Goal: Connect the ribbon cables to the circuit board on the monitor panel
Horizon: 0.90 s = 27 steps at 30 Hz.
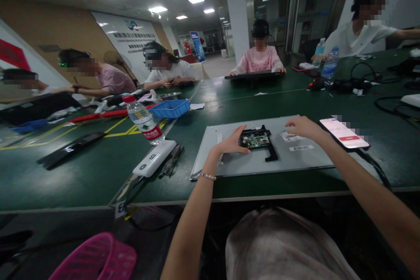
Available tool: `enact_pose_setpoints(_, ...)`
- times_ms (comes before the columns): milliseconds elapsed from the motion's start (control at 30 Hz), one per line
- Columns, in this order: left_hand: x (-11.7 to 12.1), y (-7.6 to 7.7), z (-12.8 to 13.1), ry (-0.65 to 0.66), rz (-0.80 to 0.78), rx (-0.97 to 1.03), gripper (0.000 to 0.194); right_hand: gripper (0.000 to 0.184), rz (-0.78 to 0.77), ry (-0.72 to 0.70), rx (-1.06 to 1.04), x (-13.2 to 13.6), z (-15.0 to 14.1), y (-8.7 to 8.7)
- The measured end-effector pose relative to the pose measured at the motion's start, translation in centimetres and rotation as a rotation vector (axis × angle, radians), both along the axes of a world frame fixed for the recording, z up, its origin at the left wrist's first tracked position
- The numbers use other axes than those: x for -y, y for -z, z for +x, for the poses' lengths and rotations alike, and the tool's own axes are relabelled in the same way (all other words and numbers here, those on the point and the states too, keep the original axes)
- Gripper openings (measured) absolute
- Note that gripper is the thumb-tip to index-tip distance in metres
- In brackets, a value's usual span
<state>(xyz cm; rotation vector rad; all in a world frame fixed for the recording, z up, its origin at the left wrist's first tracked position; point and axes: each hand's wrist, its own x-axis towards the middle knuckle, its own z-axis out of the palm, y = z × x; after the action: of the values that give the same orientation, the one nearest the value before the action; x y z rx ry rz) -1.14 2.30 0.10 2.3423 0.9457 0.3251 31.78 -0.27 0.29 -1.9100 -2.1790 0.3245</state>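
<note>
A flat grey metal panel (308, 161), like the back of a display, lies on the table in front of me. On its middle sits a green circuit board (257, 140) in a black plastic bracket (271, 153). My left hand (229, 142) is at the bracket's left side, thumb at the near edge and fingers at the far edge, gripping it. My right hand (304, 127) hovers over the panel's right part, beside a white label (291, 137). Its fingers are bent but apart, and nothing shows between them.
A lit phone (344, 133) lies right of the panel. To the left are a white power bank (154, 159) with a cable, glasses (171, 162), a water bottle (144, 121), a blue tray (170, 108) and a black strip (72, 148). Several people work around the table.
</note>
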Motion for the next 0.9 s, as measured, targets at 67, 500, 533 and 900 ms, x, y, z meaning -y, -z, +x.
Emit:
enact_pose_setpoints(67,0.0,0.0,0.0,-0.001,-0.001,0.002,0.116,0.037,-0.041,0.004,-0.029,0.3,0.6,0.5)
enact_pose_setpoints(500,0.2,-0.2,-0.1,-0.001,-0.010,0.014,0.113,0.023,-0.041,-0.023,-0.228,0.1,0.3,2.1)
enact_pose_setpoints(533,0.2,-0.2,-0.1,-0.004,-0.012,0.015,0.113,0.021,-0.034,-0.026,-0.225,0.0,0.3,2.2)
enact_pose_setpoints(900,0.3,-0.3,0.1,-0.002,-0.006,0.020,0.111,0.025,-0.037,-0.039,-0.335,0.2,-0.2,2.0)
